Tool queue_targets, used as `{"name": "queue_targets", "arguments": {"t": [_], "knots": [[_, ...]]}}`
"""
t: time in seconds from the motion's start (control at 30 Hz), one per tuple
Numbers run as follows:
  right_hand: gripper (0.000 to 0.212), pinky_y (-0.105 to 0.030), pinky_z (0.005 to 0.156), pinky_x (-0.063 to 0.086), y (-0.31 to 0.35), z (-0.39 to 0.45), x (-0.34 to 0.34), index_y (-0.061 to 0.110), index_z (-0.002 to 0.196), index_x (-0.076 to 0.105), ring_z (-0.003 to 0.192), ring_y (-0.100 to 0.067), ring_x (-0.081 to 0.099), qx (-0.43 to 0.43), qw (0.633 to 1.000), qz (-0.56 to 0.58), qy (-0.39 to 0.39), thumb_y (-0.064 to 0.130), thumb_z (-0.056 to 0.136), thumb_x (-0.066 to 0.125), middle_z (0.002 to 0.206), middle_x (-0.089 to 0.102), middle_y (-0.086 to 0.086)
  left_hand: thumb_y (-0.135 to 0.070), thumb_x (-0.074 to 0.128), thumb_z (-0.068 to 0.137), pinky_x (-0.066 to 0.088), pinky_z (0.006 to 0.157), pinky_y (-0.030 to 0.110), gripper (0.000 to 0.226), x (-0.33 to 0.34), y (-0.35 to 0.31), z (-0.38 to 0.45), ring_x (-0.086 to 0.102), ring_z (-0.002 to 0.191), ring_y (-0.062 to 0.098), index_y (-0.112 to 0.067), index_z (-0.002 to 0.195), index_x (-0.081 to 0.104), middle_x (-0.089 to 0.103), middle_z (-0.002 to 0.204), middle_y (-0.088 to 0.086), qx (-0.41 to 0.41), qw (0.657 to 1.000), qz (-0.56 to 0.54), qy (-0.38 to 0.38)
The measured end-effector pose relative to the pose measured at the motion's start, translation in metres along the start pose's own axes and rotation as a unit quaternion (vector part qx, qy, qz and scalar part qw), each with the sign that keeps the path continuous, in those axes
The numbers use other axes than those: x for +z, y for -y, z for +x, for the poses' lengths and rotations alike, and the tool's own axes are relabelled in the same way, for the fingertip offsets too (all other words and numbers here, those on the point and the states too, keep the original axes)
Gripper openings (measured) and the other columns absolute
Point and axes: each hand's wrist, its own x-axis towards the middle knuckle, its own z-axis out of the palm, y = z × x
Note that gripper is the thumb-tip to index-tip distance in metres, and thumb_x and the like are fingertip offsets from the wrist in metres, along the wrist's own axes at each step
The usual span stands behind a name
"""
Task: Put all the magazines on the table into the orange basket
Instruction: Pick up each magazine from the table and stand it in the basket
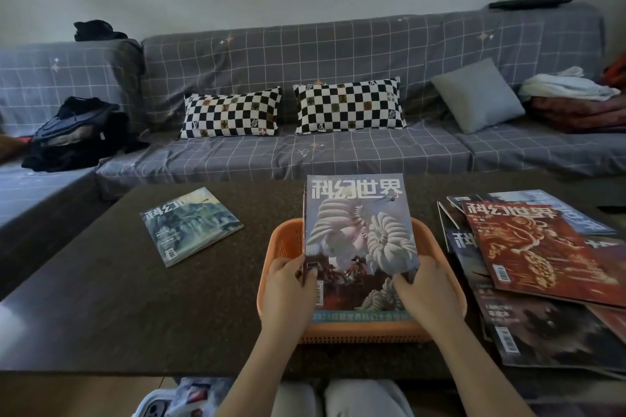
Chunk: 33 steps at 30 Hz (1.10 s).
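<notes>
An orange basket [277,261] sits on the dark table [101,298] in front of me. Over it I hold a small stack of magazines [359,230], the top cover showing pale shell spirals. It tilts up at its far end. My left hand [288,288] grips its lower left edge and my right hand [426,288] its lower right corner. Another magazine lies flat in the basket under the stack. A single greenish magazine [191,225] lies on the table to the left. Several magazines [542,264] lie overlapped on the right, a red one on top.
A grey checked sofa [338,152] runs behind the table with two chequered pillows [291,110], a grey cushion [481,95], a black bag [78,132] at left and folded cloth [572,88] at right. My knees show below the table's near edge.
</notes>
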Motion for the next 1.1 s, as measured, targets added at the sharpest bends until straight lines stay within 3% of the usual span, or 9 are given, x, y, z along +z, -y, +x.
{"name": "queue_targets", "arguments": {"t": [0.13,0.27,0.4,0.6,0.7,0.77,0.87,1.0,1.1], "knots": [[0.023,-0.019,0.051,0.034,-0.001,0.0,0.001,0.014,0.102,0.053,0.07,-0.008,0.057,0.001,1.0,-0.028,-0.001,0.031,0.087,0.057,0.086,0.06,0.002,-0.032,0.057,0.093,0.034,0.062,0.009,0.023,0.005,0.001,-0.005,0.049,0.076,-0.002,-0.022,0.111,0.066,0.057,0.115,-0.011,-0.005,0.999,0.012,-0.045],[0.038,-0.018,0.05,0.033,0.0,0.001,-0.001,0.013,0.12,0.045,0.066,-0.003,0.053,-0.004,0.999,0.026,0.019,0.03,0.088,0.057,0.086,0.058,0.004,-0.032,0.053,0.095,0.044,0.067,0.013,0.024,0.004,-0.004,-0.003,0.057,0.083,0.001,-0.026,0.115,0.064,0.058,0.111,-0.016,0.012,0.999,0.029,-0.011],[0.032,-0.017,0.054,0.032,-0.003,0.006,-0.006,0.018,0.117,0.051,0.069,-0.003,0.049,-0.01,0.998,0.043,0.054,0.033,0.089,0.055,0.085,0.057,0.008,-0.035,0.051,0.096,0.04,0.047,0.015,0.009,0.001,-0.004,-0.003,0.062,0.056,0.001,-0.034,0.09,0.058,0.066,0.068,-0.01,-0.016,0.999,0.029,0.021],[0.019,-0.03,0.07,0.043,-0.004,0.013,-0.007,0.019,0.1,0.063,0.082,-0.01,0.056,0.015,0.987,0.13,0.089,0.032,0.088,0.056,0.09,0.064,0.003,-0.032,0.051,0.096,0.034,0.039,0.013,0.026,0.002,-0.004,0.0,0.053,0.04,0.0,-0.024,0.073,0.062,0.061,0.054,-0.006,-0.036,0.999,-0.023,0.033],[0.034,-0.033,0.074,0.042,0.0,0.015,-0.006,0.014,0.112,0.062,0.095,-0.019,0.056,0.073,0.965,0.232,0.101,0.035,0.085,0.06,0.104,0.063,-0.002,-0.034,0.049,0.096,0.043,0.043,0.01,0.018,0.003,-0.009,0.004,0.062,0.056,-0.002,-0.023,0.103,0.063,0.07,0.075,-0.006,-0.068,0.989,-0.068,0.109],[0.037,-0.032,0.073,0.04,0.003,0.018,-0.004,0.014,0.116,0.061,0.098,-0.021,0.054,0.092,0.952,0.27,0.111,0.033,0.084,0.062,0.11,0.062,-0.005,-0.035,0.049,0.096,0.054,0.07,0.021,0.036,0.002,-0.012,0.01,0.067,0.086,0.008,-0.024,0.13,0.05,0.071,0.105,-0.002,-0.106,0.97,-0.13,0.175],[0.023,-0.035,0.079,0.039,0.005,0.019,-0.002,0.021,0.105,0.061,0.095,-0.019,0.053,0.085,0.947,0.283,0.123,0.033,0.085,0.061,0.106,0.061,-0.002,-0.039,0.053,0.094,0.048,0.1,0.045,0.053,-0.003,-0.009,0.017,0.063,0.111,0.022,-0.027,0.143,0.039,0.064,0.126,0.002,-0.157,0.932,-0.223,0.24],[0.007,-0.033,0.081,0.039,0.002,0.018,-0.002,0.032,0.086,0.055,0.083,-0.007,0.05,0.058,0.951,0.278,0.12,0.035,0.086,0.061,0.086,0.055,0.014,-0.042,0.064,0.085,0.043,0.105,0.046,0.073,-0.004,-0.004,0.019,0.06,0.114,0.023,-0.028,0.147,0.03,0.06,0.132,0.003,-0.149,0.911,-0.256,0.287],[0.009,-0.035,0.086,0.041,0.003,0.017,-0.005,0.027,0.091,0.059,0.092,-0.014,0.053,0.049,0.955,0.264,0.128,0.035,0.087,0.061,0.096,0.061,0.005,-0.042,0.071,0.081,0.04,0.1,0.037,0.091,-0.005,-0.008,0.017,0.052,0.113,0.017,-0.026,0.15,0.014,0.049,0.142,0.002,-0.153,0.912,-0.232,0.303]]}}
